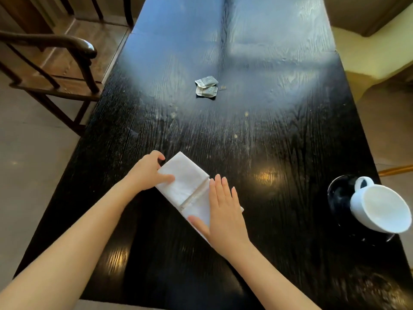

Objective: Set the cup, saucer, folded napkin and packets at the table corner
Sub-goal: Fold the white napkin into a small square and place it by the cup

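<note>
Napkin [187, 186] lies white and partly folded on the dark table [279, 142], and I take it as my landmark. My left hand [148, 173] rests on its far-left end, fingers curled over the edge, thumb flat on the cloth. My right hand [222, 211] lies spread, palm down, pressing its near end. Packets [206, 88], two of them, sit well beyond the napkin. Right of it, well apart, the cup [380, 208] rests on the black saucer [340, 195].
</note>
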{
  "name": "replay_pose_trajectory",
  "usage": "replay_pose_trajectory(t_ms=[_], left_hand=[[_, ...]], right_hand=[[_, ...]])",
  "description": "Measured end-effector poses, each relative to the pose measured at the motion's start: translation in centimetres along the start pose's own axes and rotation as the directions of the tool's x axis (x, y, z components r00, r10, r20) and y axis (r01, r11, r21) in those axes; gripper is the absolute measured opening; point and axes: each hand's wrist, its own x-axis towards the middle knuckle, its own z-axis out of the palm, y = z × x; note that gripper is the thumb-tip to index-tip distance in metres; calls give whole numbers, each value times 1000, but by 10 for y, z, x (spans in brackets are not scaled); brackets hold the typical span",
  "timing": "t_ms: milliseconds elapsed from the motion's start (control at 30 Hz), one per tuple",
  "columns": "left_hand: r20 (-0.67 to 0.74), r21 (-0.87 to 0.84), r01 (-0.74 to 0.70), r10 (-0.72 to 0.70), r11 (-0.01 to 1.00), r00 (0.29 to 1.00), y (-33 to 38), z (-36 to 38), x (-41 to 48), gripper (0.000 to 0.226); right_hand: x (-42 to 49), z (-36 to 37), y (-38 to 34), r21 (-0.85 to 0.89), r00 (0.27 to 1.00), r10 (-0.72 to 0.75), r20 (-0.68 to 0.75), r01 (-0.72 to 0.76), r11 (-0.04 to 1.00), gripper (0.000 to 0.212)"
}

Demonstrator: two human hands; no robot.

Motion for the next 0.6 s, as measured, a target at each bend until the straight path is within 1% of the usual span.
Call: replay_pose_trajectory(t_ms=[33,100,133,200,267,300,333,367,400,433,467,500,533,567,600], left_hand=[[56,-12,17,-16,1000,998,0,-5,2,58],[116,-74,9,-1,997,993,3,-12,3,39],[121,-124,-15,30,992,992,5,-14,2,31],[99,-206,-53,75,977,992,9,-16,-3,21],[61,-215,-87,103,973,993,14,-17,-11,17],[38,-195,-110,119,975,992,17,-16,-16,15],[5,-166,-134,136,977,991,21,-15,-22,13],[-38,-135,-161,157,978,987,26,-14,-28,11],[-89,-104,-190,181,976,979,30,-13,-34,9],[-142,-70,-221,209,973,967,35,-10,-41,8],[-194,-30,-249,239,968,952,40,-7,-47,8],[-241,12,-275,269,961,932,43,-3,-52,9],[-280,51,-296,298,954,913,47,0,-56,10],[-308,87,-319,330,944,892,48,4,-59,11],[-327,122,-344,365,931,872,49,6,-62,14]], right_hand=[[-6,6,-2,-3,998,30,46,-30,1000,92],[-9,18,-5,13,997,56,54,-56,998,95],[-8,21,-6,22,997,64,41,-65,998,95],[-7,22,-8,28,996,79,36,-80,996,95],[-9,17,-8,52,997,59,53,-62,997,94],[-9,16,-7,122,999,23,39,-28,992,92],[-9,12,-5,254,1000,-5,29,-3,967,87],[-9,4,-2,422,1000,0,31,-13,907,79],[-10,-6,-1,582,999,52,16,-52,811,68],[-12,-16,1,704,989,148,-12,-96,703,54],[-12,-25,3,774,967,251,-40,-129,620,39],[-9,-33,4,809,943,329,-47,-157,566,27],[-4,-40,4,834,928,373,-16,-193,517,22],[4,-45,3,864,922,383,66,-245,441,23],[15,-49,3,889,909,367,200,-326,323,27]])
